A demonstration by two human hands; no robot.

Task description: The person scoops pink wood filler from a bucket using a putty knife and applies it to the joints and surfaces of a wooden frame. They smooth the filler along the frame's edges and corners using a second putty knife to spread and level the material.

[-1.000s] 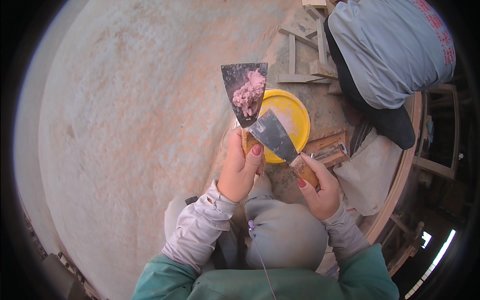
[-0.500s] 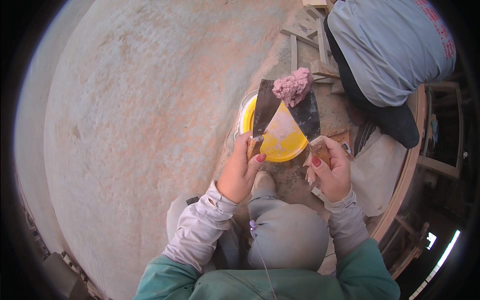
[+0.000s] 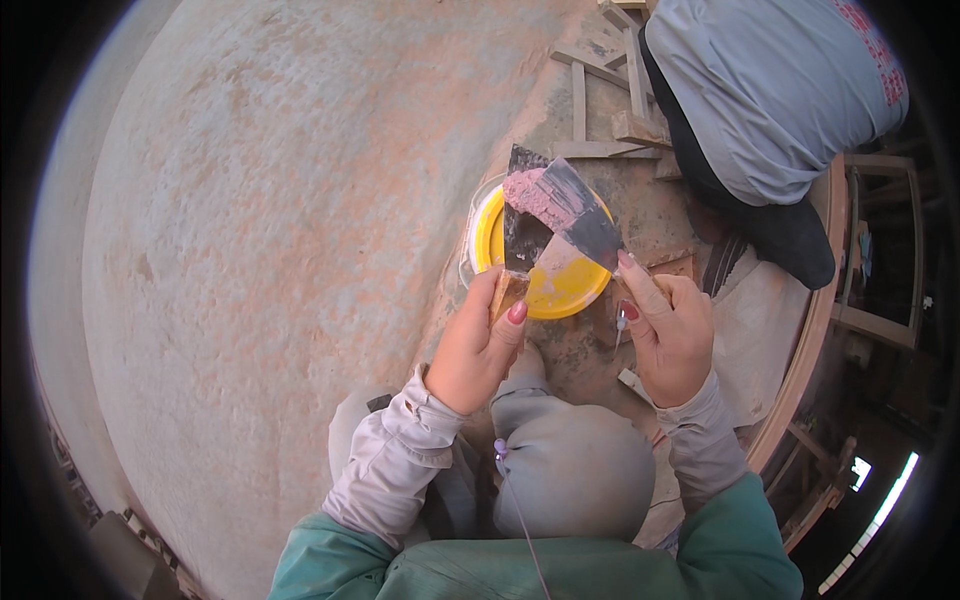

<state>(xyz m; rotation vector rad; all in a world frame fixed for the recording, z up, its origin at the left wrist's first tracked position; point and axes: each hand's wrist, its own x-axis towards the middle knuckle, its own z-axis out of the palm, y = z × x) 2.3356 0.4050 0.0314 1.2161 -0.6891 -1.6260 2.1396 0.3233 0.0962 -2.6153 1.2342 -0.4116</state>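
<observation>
My left hand (image 3: 478,342) is closed on the wooden handle of a putty knife (image 3: 526,243), whose dark wide blade points away from me. Pink putty (image 3: 540,197) lies on that blade. In my right hand (image 3: 672,335) is a second putty knife (image 3: 596,236), its blade slanted across to the left. The two blades overlap, and the right one lies against the putty. Under them stands a bucket with a yellow lid (image 3: 568,298), smeared with pale residue. My right fingers cover most of that handle; a small thin pale thing near them is too small to make out.
A big mottled grey and pinkish surface (image 3: 270,240) fills the left side. Wooden pieces (image 3: 580,100) lie beyond the bucket. At the upper right a person in a grey shirt (image 3: 770,100) bends close by. A wooden frame (image 3: 800,350) and a pale sheet (image 3: 760,340) are at the right.
The right putty knife has swung left over the left blade. The putty, a raised lump spanning both blades before, is now flattened on the left one. The left hand has barely moved.
</observation>
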